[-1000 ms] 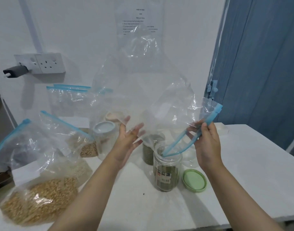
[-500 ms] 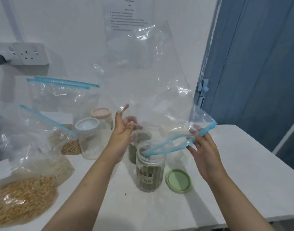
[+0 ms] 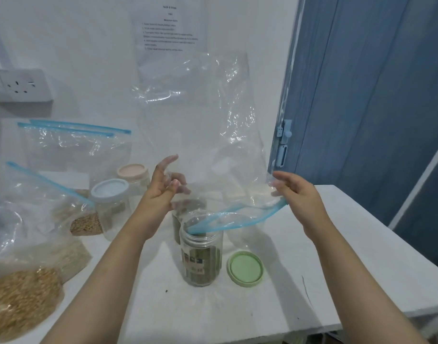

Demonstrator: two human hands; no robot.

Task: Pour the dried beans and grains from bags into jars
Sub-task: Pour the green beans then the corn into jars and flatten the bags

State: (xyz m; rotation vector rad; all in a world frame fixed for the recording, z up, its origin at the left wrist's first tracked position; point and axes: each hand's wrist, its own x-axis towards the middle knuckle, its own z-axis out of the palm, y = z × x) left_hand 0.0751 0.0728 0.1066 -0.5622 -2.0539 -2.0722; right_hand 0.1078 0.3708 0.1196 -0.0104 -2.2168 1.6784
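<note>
Over the open jar [image 3: 201,254], near the middle of the worktop [image 3: 349,264], an upturned clear bag [image 3: 200,135] hangs mouth-down, one end of its blue zip edge dipping into the jar's mouth. It looks emptied; the jar holds greenish grain. The right hand [image 3: 300,194] pinches the zip edge's far corner; the left hand [image 3: 163,192] is beside the bag with fingers loosely spread, gripping nothing I can make out. This pour seems finished, so next would be setting the bag aside and fitting the green lid [image 3: 245,268] lying just beside the jar. Fuller bags [image 3: 22,289] wait to the left.
</note>
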